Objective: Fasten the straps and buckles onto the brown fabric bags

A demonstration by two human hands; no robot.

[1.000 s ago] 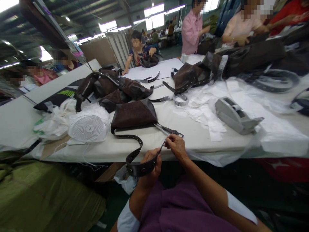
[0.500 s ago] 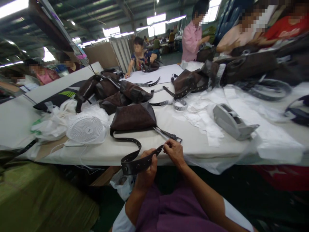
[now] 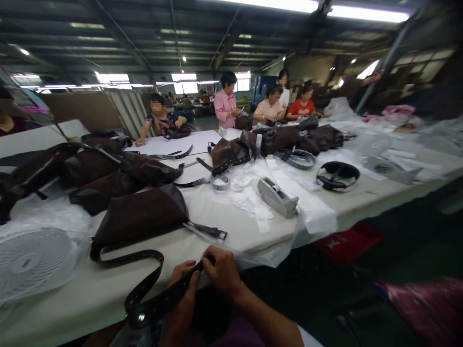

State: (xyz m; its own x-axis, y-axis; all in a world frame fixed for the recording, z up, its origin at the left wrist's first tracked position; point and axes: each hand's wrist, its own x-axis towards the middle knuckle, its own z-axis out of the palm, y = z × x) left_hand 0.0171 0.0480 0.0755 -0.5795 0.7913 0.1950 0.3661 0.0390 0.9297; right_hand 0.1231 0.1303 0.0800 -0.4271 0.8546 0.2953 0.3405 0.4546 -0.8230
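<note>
I read left hand (image 3: 182, 289) and right hand (image 3: 222, 272) clenched on dark brown eyeleted leather strap (image 3: 144, 303), running from wedge-shaped brown suede bag (image 3: 137, 217); further brown bags (image 3: 99, 190) lie on table beyond.

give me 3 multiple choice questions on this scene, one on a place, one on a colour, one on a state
1. Where does the grey tape dispenser sit?
A. on white sheets on the table
B. on the floor
C. on top of the fan

2. What colour is the strap in the person's hands?
A. bright red
B. white
C. dark brown

3. What state is that strap in?
A. coiled inside a box
B. held by both hands, its far end running to a brown bag
C. lying untouched on the floor

Answers:
1. A, the dispenser rests on the white sheets.
2. C, the strap shows dark brown.
3. B, the left hand and right hand both grip it.
</note>
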